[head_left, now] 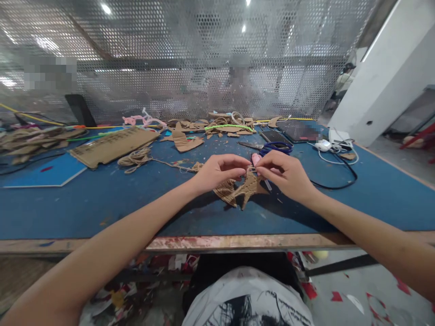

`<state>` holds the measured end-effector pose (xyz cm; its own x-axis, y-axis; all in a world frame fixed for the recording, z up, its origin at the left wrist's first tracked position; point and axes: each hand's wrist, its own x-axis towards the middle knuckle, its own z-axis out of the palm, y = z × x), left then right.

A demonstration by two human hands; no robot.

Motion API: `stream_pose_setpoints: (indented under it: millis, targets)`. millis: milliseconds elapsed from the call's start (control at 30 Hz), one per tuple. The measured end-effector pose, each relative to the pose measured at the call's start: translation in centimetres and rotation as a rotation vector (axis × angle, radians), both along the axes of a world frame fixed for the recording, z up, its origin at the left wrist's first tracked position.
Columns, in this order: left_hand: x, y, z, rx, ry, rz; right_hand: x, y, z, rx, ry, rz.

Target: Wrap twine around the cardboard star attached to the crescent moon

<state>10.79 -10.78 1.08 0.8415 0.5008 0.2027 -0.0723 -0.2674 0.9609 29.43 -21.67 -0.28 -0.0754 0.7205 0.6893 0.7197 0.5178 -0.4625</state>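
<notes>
My left hand (222, 172) and my right hand (283, 174) come together over the table, thumbs and forefingers pinched on a thin pale string at the top of a brown cardboard star (250, 188). The exact hold of each fingertip is partly hidden. Below my left fingers a ridged cardboard piece (226, 194) overlaps the star. A bundle of twine (136, 159) lies to the left, its strand running toward my left wrist. Just behind my right hand are a pink object (255, 158), partly covered, and blue-handled scissors (277, 147).
Cardboard scraps (185, 140) and a green fuzzy stem (228, 127) lie along the back. A flat cardboard sheet (113, 145) and a blue board (44, 171) are at left. At right sit a phone (274, 137), a white charger (322, 145) and cables. A perforated metal screen (204, 59) stands behind.
</notes>
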Motion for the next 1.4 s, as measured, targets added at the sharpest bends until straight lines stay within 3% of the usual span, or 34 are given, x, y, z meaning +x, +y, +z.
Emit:
stream_pose_setpoints:
  millis: [233, 467, 700, 867, 1067, 1167, 1400]
  targets:
    - [-0.1, -0.2, 0.2, -0.033, -0.016, 0.024, -0.6, 0.3, -0.2, 0.122, -0.105, 0.031]
    - [0.2, 0.1, -0.1, -0.351, -0.02, -0.068, -0.6, 0.2, -0.2, 0.113, -0.125, 0.006]
    - [1.0, 1.9, -0.9, -0.403, -0.079, 0.157, -0.6, 0.0, -0.1, 0.108, -0.113, -0.017]
    - [0.4, 3.8, -1.2, -0.259, -0.12, 0.337, -0.4, -0.1, 0.0, 0.107, -0.124, -0.023]
    - [-0.7, 4.7, -0.1, -0.167, -0.156, 0.519, -0.1, 0.1, 0.2, 0.103, -0.117, -0.023]
    - [-0.9, 4.0, 0.6, 0.016, -0.107, 0.436, -0.1, 0.2, 0.2, 0.1, -0.107, -0.014]
    - [-1.2, 1.7, 1.8, 0.477, 0.141, -0.054, 0.2, 0.2, 0.2, 0.147, -0.135, -0.019]
